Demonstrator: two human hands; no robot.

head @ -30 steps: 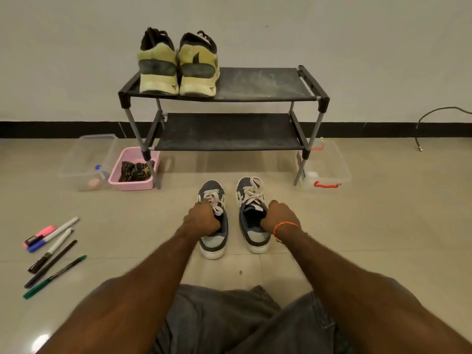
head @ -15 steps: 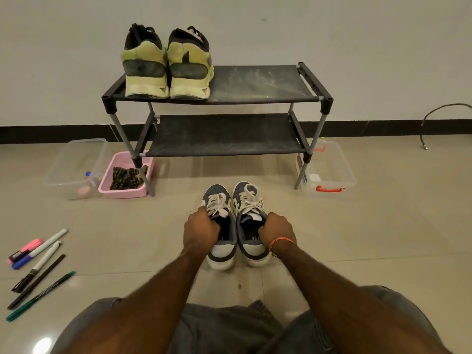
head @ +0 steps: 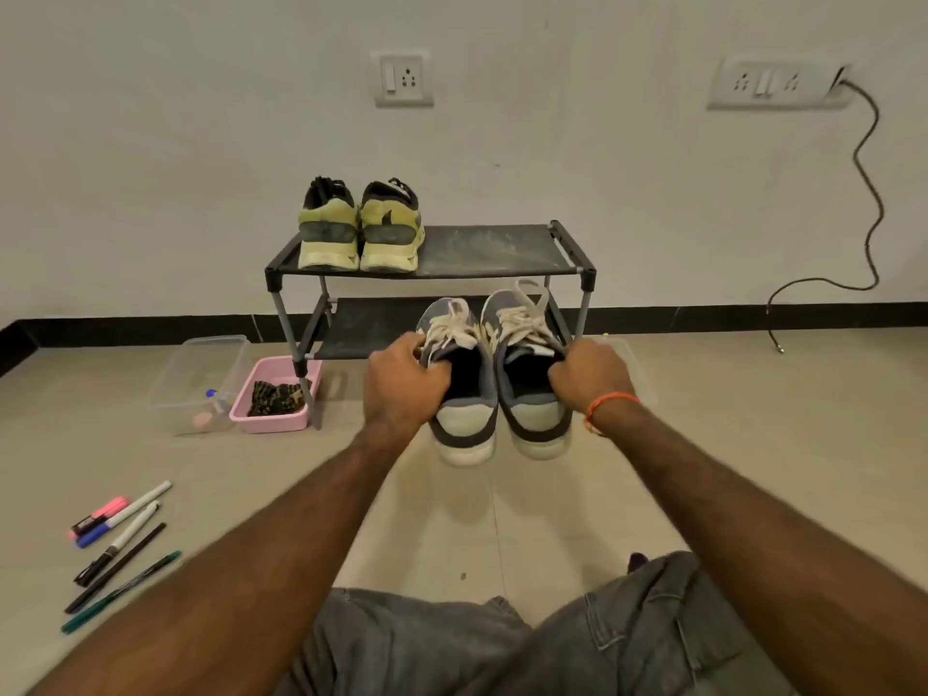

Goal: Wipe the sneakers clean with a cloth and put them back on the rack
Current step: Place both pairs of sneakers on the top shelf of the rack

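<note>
Yellow sneakers (head: pixel 359 228) block rack's (head: pixel 502 251) left top.

Grey sneakers (head: pixel 494 374), one per hand, aloft before the rack (head: pixel 482 253).

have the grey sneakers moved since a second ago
Yes. The grey sneakers, then standing on the floor, are now lifted off it, one in each hand, toward the rack.
</note>
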